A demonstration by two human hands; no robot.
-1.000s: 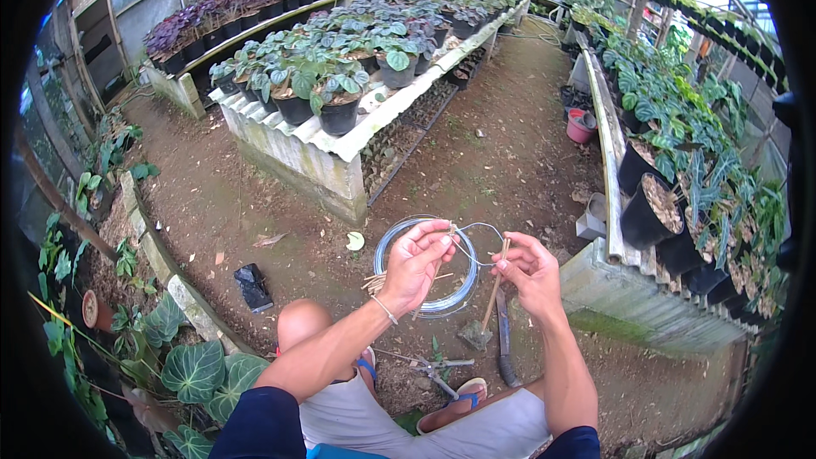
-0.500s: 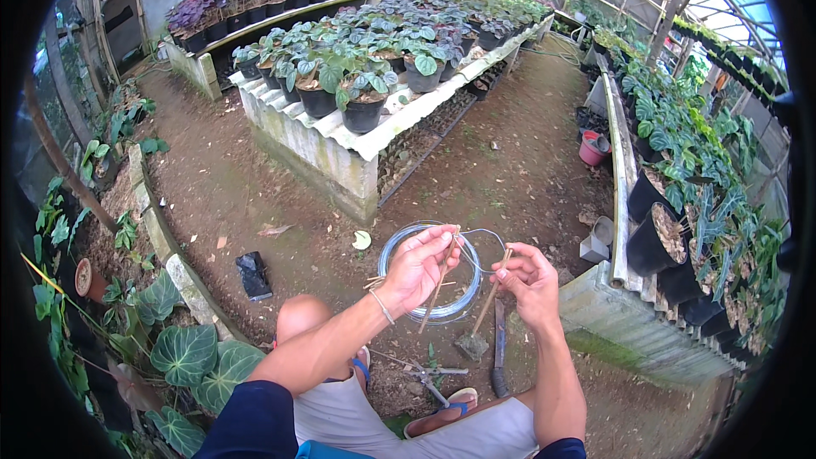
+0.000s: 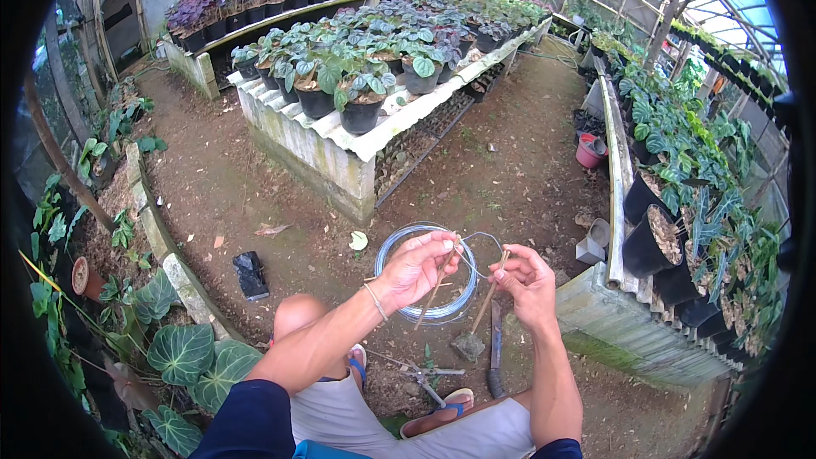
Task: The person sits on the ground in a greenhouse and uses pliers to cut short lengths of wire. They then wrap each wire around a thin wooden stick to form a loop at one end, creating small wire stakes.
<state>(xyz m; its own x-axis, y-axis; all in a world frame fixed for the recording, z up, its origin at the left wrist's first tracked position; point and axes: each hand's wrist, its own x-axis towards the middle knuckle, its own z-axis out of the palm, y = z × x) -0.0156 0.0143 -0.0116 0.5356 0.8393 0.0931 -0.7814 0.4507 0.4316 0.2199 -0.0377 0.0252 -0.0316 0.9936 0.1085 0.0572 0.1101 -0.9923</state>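
Observation:
Pinched between my left hand's [image 3: 415,274] thumb and fingers is a thin brown stick [image 3: 436,291], slanting downward. A second stick [image 3: 484,310] is gripped near its top by my right hand [image 3: 527,285], a short gap away. A thin wire [image 3: 486,235] arcs between the two hands; whether it is tied to the sticks cannot be made out. Below them a coil of silvery wire [image 3: 388,257] lies on the soil, partly covered by my left hand. A few more stick ends show beside my left wrist.
Near my feet lie a stone [image 3: 467,345], a long-bladed tool [image 3: 495,353] with a dark handle, and a pliers-like metal tool [image 3: 423,376]. Ahead stands a bench [image 3: 310,166] with potted plants. Another plant bench [image 3: 633,323] is at right, a black packet [image 3: 251,275] at left.
Both hands keep their grip on the sticks and have barely moved. The whole view has shifted slightly.

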